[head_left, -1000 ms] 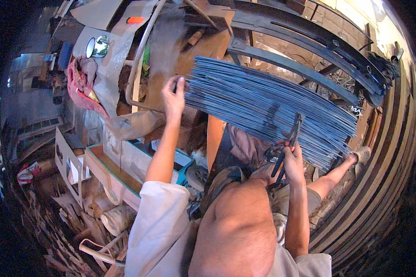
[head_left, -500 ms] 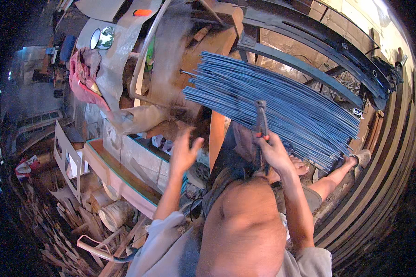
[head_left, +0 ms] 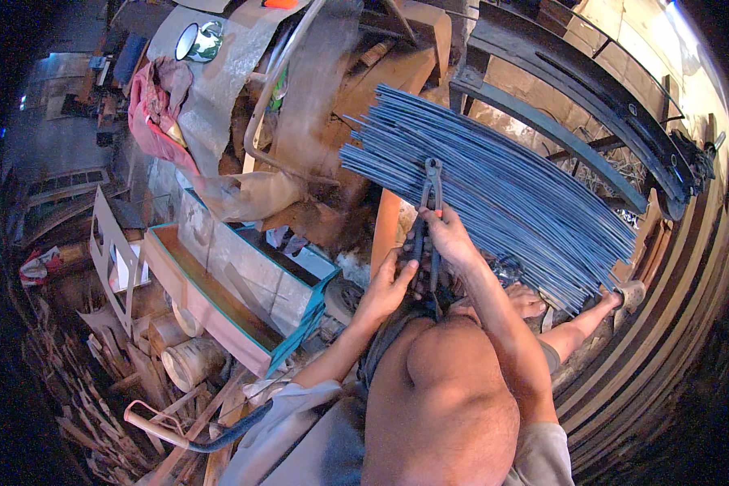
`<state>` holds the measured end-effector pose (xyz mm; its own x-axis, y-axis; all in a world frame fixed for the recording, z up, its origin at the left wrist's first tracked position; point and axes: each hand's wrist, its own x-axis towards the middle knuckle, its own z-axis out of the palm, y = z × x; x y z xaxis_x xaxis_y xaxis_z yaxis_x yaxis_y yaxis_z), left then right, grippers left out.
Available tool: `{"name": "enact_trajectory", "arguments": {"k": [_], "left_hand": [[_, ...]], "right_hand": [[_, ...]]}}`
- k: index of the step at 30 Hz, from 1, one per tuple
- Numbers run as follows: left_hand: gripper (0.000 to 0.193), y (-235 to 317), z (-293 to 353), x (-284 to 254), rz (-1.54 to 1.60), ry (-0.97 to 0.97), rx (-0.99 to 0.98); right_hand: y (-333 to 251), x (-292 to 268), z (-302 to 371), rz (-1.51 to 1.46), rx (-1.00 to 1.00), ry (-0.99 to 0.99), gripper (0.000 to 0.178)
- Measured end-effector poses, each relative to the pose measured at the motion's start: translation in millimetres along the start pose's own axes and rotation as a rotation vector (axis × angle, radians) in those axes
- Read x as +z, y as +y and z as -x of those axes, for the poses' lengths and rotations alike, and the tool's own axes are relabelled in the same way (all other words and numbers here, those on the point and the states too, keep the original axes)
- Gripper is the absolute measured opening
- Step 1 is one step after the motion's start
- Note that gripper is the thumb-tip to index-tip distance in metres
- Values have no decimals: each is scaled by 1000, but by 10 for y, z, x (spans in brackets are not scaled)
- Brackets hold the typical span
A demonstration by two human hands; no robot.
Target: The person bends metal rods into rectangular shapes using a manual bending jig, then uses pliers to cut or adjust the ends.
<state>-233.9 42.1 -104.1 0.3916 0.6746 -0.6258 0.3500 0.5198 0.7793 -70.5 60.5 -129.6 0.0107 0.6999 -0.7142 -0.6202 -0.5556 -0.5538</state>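
A pair of metal pincers (head_left: 432,180) with touches of red on its handles stands jaws upward in front of the rod bundle. My right hand (head_left: 452,236) is closed around the right handle. Close beside it, my left hand (head_left: 389,285) has its thumb and fingers drawn in at the lower end of the left handle, seemingly gripping it; its fingertips are partly hidden. Behind the jaws lies a long bundle of thin bluish metal rods (head_left: 502,190). My bare knee (head_left: 441,364) is raised just below both hands.
At left are a long open wooden box (head_left: 211,296) with a green rim, a hacksaw (head_left: 158,429) and scrap wood (head_left: 130,364). An enamel mug (head_left: 201,42) and pink cloth (head_left: 158,134) rest on sheeting at upper left. A dark steel frame (head_left: 567,121) stands behind the rods.
My left hand has come in from the left, from spread fingers to the pincers' handle. The pincers and my right hand have shifted left, and the view has moved slightly.
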Motion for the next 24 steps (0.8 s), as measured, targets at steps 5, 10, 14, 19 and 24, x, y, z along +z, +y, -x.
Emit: {"name": "enact_trajectory", "arguments": {"k": [5, 10, 14, 19, 24], "left_hand": [[42, 214, 156, 43, -274, 263, -67], [37, 34, 278, -236, -492, 367, 151], [28, -91, 156, -656, -636, 372, 214], [26, -98, 150, -704, -674, 375, 310], [26, -43, 42, -704, -663, 358, 342]], "right_hand": [[157, -12, -37, 309, -178, -48, 28], [338, 74, -118, 188, -185, -178, 29], [474, 37, -242, 184, -155, -244, 31], [403, 106, -139, 365, -295, -208, 30], [320, 165, -103, 324, -279, -107, 29]]}}
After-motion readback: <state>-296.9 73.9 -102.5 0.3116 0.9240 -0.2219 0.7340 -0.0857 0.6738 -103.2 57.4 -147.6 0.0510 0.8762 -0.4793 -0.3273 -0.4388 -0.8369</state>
